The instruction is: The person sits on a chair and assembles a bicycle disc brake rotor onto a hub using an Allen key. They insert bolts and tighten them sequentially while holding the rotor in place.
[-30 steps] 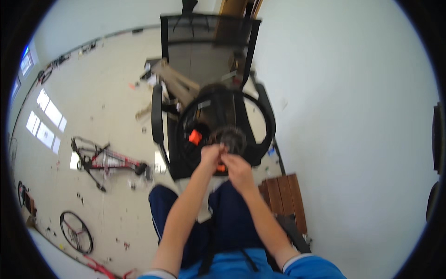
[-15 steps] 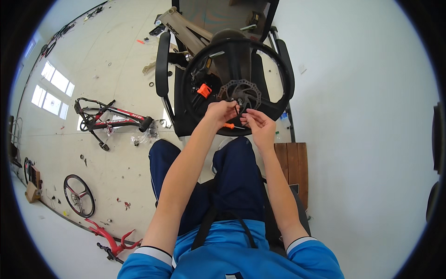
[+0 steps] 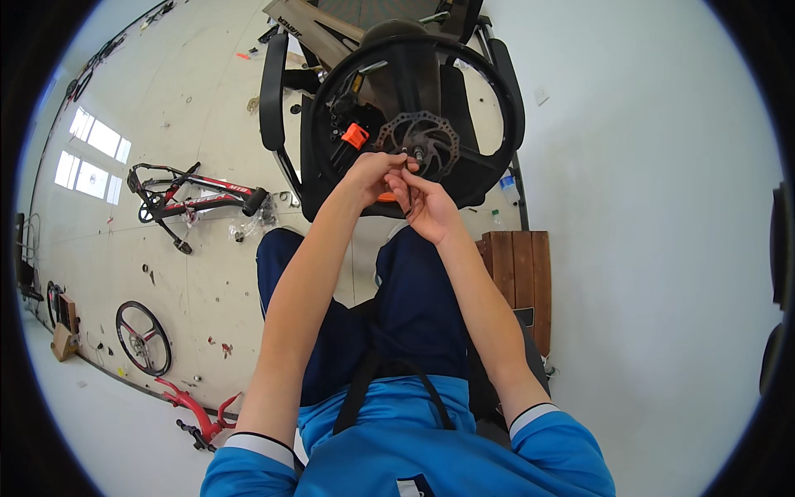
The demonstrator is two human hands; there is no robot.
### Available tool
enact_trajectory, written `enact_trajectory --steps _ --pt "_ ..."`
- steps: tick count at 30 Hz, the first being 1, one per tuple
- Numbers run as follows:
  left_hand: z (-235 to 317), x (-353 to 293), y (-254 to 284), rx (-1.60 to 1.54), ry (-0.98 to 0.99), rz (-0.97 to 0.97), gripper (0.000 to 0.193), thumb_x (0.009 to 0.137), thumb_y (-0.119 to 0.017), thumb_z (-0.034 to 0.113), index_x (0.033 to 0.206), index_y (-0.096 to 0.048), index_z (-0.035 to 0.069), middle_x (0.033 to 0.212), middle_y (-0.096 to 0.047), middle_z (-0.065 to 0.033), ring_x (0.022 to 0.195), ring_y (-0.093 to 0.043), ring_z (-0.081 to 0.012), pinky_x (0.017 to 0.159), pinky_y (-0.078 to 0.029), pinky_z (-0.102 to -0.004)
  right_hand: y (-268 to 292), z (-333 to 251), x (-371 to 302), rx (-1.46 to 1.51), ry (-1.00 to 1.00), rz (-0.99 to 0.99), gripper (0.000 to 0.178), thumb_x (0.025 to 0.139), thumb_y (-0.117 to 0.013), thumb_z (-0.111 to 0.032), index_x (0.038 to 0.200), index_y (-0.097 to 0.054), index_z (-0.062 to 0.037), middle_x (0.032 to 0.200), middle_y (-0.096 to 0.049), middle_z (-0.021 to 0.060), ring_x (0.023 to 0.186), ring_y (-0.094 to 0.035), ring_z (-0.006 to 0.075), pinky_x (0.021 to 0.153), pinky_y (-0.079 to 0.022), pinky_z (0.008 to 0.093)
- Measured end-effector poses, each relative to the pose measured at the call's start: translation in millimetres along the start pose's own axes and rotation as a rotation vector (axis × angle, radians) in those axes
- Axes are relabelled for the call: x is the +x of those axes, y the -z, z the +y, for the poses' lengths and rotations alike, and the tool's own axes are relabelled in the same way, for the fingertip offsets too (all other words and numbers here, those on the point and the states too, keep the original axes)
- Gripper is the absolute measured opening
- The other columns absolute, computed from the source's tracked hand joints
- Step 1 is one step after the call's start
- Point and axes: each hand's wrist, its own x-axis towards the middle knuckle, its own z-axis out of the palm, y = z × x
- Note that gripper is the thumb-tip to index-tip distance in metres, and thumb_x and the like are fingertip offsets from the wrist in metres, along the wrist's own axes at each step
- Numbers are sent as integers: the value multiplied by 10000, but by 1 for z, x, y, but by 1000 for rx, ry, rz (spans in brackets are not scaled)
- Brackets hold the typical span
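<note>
A black wheel [image 3: 520, 108] lies flat on the seat of a black office chair, with a perforated metal brake disc [image 3: 448, 142] round its hub. At the disc's near edge, my left hand [image 3: 373, 176] is closed in a pinch; what its fingertips hold is too small to name. My right hand [image 3: 429, 205] meets it there, fingers curled, with a thin dark rod [image 3: 408, 201] against them. Under the hands shows part of an orange handle [image 3: 387, 197], mostly hidden. An orange plastic piece [image 3: 355, 135] lies left of the disc.
A beige bike frame [image 3: 310, 31] leans at the chair's far side, between armrests [image 3: 273, 91]. On the floor to the left lie a black-and-red bike frame [image 3: 219, 201], another wheel [image 3: 143, 338] and a red fork [image 3: 192, 406]. A wooden crate [image 3: 520, 277] stands right of my legs.
My hands have come together, the right one turning palm up and moving left. The orange-handled screwdriver is now mostly covered. The whole view has shifted, with the chair appearing higher.
</note>
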Motion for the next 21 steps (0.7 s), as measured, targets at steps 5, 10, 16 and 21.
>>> enact_trajectory --steps 5,10,16,21 --pt "9 -8 -5 26 -31 102 213 879 -771 198 802 -665 30 684 -620 -38 617 -612 -156 662 -535 -321 -7 -11 4 48 -2 97 206 998 -590 -128 1065 -684 43 951 -743 113 832 -740 166 743 -629 232" --pt "7 3 -4 32 -9 105 163 899 -722 133 832 -667 -4 737 -638 -72 599 -594 -156 628 -521 -305 -9 -7 -1 36 39 76 231 994 -610 -152 1108 -666 41 942 -740 107 854 -736 167 775 -624 240" --pt "16 0 -3 70 35 -10 190 946 -593 95 997 -682 -65 826 -673 -118 654 -600 -163 660 -528 -302 -8 -3 -10 -17 76 52 179 997 -603 -115 1110 -661 10 1017 -738 109 930 -732 153 767 -626 227" --pt "16 -17 -11 105 1 69 183 897 -723 165 926 -705 -15 822 -687 -81 663 -619 -148 707 -554 -293 13 -4 4 39 39 26 126 980 -652 -161 1032 -681 -49 962 -735 68 813 -724 110 696 -618 203"
